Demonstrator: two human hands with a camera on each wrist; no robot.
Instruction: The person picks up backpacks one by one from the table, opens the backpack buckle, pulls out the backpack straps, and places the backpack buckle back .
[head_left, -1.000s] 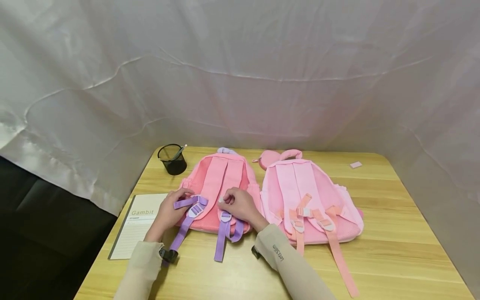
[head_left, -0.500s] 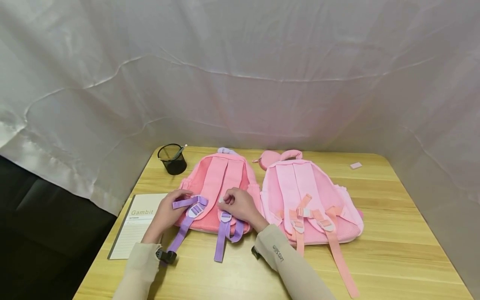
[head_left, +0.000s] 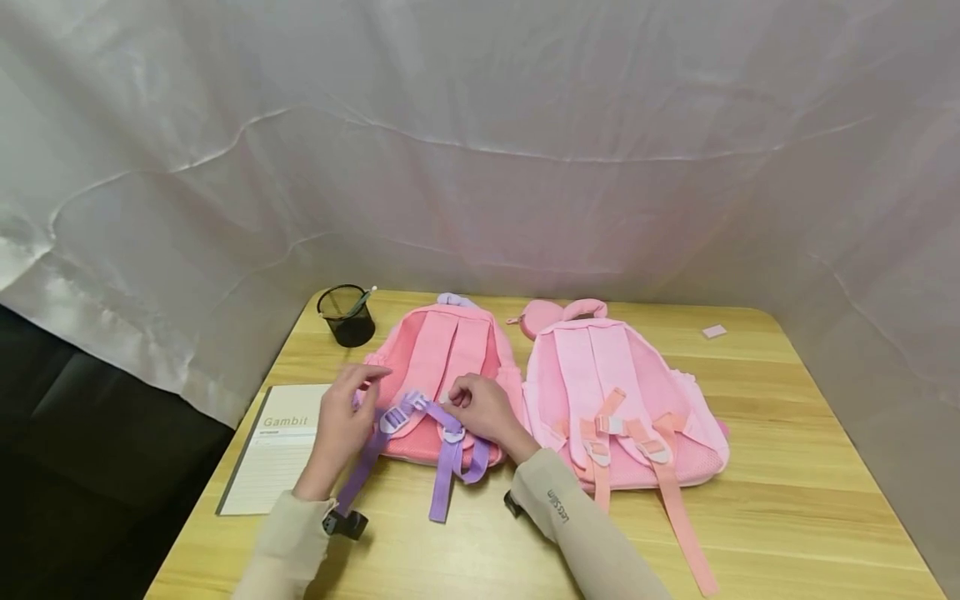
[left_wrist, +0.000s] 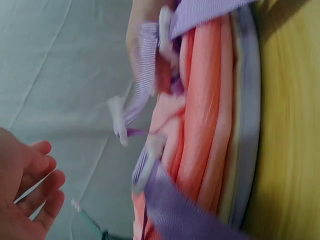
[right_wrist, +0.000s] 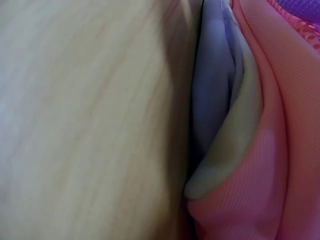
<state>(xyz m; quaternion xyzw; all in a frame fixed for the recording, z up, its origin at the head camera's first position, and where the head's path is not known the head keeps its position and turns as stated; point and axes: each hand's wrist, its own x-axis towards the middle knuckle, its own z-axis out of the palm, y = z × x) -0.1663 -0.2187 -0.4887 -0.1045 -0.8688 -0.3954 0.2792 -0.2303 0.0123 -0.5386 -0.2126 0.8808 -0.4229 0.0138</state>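
Note:
A coral-pink backpack (head_left: 427, 350) lies back up, its purple straps ending in white adjusters. My right hand (head_left: 482, 408) stays over the right shoulder strap, thumb and fingertips pinching a purple strap (left_wrist: 146, 60). On that strap a white buckle (left_wrist: 117, 120) hangs raised above the bag in the left wrist view. From the head, the buckle sits between the two white adjusters. My left hand (head_left: 347, 417) is off the strap, beside the left adjuster (head_left: 393, 419), fingers parted and holding nothing. The right wrist view shows the bag's folded lower edge (right_wrist: 240, 150), with no hand.
A light pink backpack (head_left: 577, 367) with orange straps lies at the right. On the left are a "Gambit" notebook (head_left: 270, 467) and a black mesh pen holder (head_left: 352, 329). A small pale pink block (head_left: 714, 332) lies far right on the wooden table (head_left: 795, 483).
My left hand has let go of the purple strap and drawn back, fingers parting. The strap's buckle has swung right, toward my right hand, which keeps its place.

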